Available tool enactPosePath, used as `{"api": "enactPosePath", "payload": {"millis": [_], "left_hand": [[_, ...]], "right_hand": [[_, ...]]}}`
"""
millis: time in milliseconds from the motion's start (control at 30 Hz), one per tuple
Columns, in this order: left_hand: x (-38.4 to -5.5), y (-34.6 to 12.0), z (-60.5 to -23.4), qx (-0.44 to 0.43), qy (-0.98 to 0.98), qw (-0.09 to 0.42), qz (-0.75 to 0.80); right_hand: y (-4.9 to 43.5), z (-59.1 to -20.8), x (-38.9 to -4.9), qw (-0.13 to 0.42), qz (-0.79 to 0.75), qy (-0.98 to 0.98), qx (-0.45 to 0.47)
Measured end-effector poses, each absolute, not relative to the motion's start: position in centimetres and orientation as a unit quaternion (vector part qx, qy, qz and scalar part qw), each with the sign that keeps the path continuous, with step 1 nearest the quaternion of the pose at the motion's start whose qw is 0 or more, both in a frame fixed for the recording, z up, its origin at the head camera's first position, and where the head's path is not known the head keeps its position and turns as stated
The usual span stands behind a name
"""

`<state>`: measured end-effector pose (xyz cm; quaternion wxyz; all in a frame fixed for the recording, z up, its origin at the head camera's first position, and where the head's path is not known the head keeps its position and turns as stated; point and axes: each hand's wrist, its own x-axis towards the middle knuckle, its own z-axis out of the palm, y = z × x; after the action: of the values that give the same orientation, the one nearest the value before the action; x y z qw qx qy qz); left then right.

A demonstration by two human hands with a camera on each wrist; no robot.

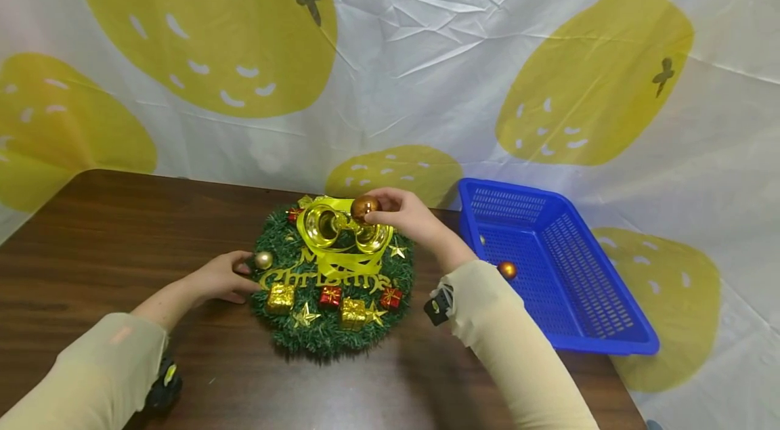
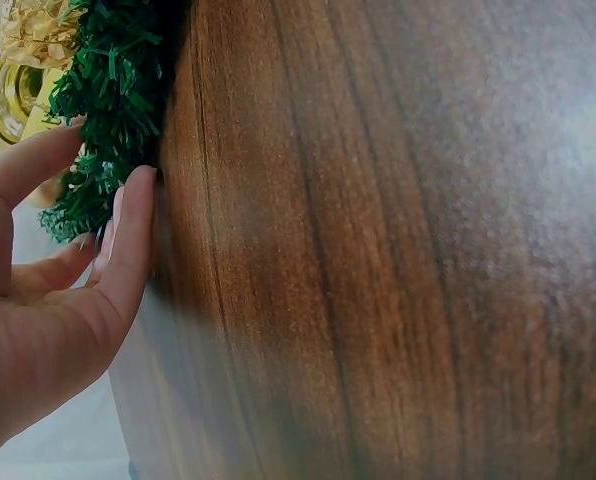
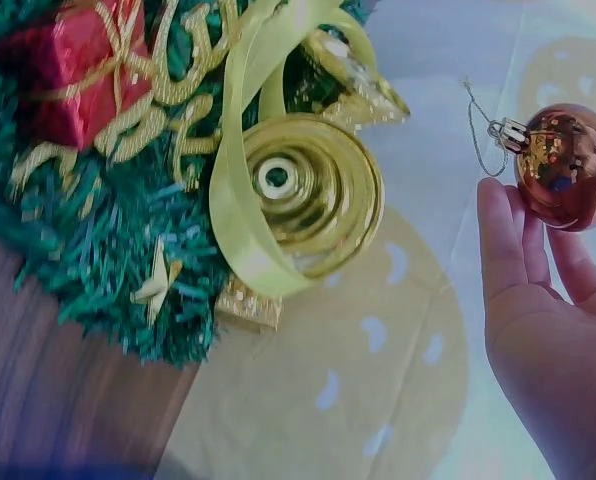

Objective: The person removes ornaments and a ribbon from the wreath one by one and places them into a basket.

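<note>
A green Christmas wreath lies on the table, dressed with gold bells, yellow ribbon, gold lettering and small wrapped boxes. My left hand grips the wreath's left edge; in the left wrist view the thumb is over the greenery and a finger lies along the side by the table. Above the bells, my right hand holds a shiny copper bauble between thumb and fingers. Its hanging loop dangles free in the right wrist view. A small gold bauble sits on the wreath beside my left hand.
To the right stands a blue plastic basket, its near side partly behind my right sleeve. An orange bauble shows inside it. Behind the brown table hangs a white cloth with yellow fruit prints.
</note>
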<state>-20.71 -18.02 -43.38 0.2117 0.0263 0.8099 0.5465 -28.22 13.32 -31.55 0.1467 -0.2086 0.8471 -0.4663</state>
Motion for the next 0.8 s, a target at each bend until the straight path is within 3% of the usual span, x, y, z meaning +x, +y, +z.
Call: {"api": "enactPosePath", "payload": {"millis": [800], "left_hand": [[-20.7,-18.1,-43.4,0.027,0.810,0.213,0.546]], "right_hand": [[17.8,-29.1,-29.0,0.120,-0.459,0.859,-0.192]]}}
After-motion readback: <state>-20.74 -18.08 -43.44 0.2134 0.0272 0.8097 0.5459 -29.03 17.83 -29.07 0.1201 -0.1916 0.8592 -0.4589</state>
